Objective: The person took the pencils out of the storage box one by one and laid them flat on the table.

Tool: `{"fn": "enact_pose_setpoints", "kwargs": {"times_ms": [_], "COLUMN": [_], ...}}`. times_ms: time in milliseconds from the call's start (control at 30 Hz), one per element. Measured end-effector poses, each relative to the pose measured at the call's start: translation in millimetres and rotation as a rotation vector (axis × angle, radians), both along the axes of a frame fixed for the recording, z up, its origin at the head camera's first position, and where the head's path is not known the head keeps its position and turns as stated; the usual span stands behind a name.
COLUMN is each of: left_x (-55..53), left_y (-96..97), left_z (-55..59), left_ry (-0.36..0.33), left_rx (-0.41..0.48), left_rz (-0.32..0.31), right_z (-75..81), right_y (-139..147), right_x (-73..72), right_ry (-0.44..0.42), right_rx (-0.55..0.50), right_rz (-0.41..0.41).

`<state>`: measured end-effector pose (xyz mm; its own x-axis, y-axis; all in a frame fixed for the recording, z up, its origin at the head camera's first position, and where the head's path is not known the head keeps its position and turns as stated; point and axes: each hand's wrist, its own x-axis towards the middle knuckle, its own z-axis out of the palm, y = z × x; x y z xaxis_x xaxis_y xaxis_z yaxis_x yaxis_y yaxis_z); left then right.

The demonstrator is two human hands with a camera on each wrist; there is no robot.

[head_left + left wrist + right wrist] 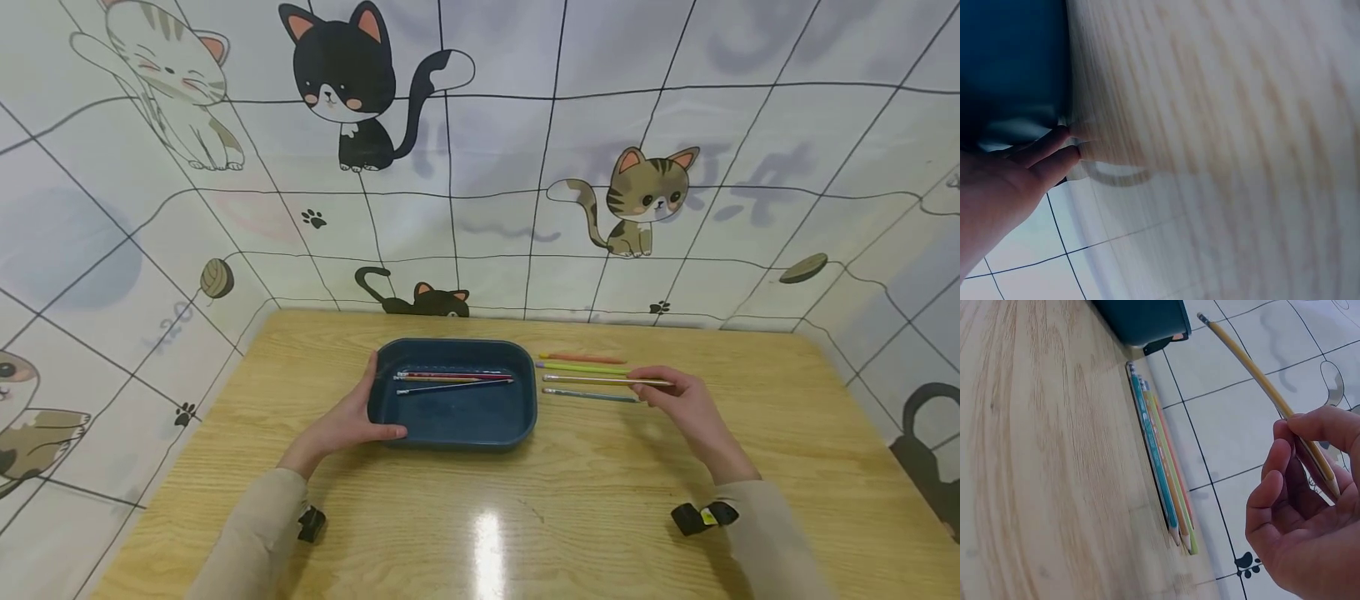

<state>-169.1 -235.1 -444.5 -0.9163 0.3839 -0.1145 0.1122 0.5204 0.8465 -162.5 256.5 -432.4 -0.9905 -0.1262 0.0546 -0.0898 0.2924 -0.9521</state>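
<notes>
A dark blue rectangular tray (465, 421) stands on the wooden table, with a few pencils lying lengthwise inside, a red pencil (465, 375) among them. My left hand (347, 423) grips its left end, thumb at the front rim and fingers along the side wall. To the right of the tray, my right hand (678, 402) pinches a yellow pencil (1254, 372) near its sharpened tip, eraser end towards the tray. In the right wrist view this pencil is raised off the table. Below it, side by side, lie a teal pencil (1154, 450), a green pencil (581, 367) and others.
An orange pencil (588, 359) is the farthest back of the row beside the tray. Behind the wooden table (420, 517) hangs a white gridded cloth (495, 150) with cartoon cats, which also wraps round both sides.
</notes>
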Motion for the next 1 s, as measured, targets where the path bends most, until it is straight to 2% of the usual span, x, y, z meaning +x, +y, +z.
{"fn": "enact_pose_setpoints", "kwargs": {"times_ms": [267,500,733,900,1000], "left_x": [0.2,-0.9,-0.3,0.6,1.1], "left_y": [-0.4,-0.1,0.4,0.1,-0.3], "left_z": [2.7,1.3,0.4,1.4,1.8], "left_ry": [0.001,-0.013,-0.002,0.004,0.009], "left_rx": [-0.018,-0.020,-0.007,0.001,0.007], "left_rz": [-0.002,0.002,-0.011,-0.013,-0.017], "right_z": [-7.7,-17.7,-25.3,-27.9,-27.1], "right_y": [7.6,-2.7,-8.9,-7.7,-6.1], "right_x": [1.6,2.6,0.7,-0.9,-2.7], "right_ry": [-0.010,0.000,-0.020,-0.035,-0.040], "right_rx": [0.017,0.100,0.115,0.136,0.186], "right_rz": [-0.022,0.005,-0.002,0.004,-0.003]}}
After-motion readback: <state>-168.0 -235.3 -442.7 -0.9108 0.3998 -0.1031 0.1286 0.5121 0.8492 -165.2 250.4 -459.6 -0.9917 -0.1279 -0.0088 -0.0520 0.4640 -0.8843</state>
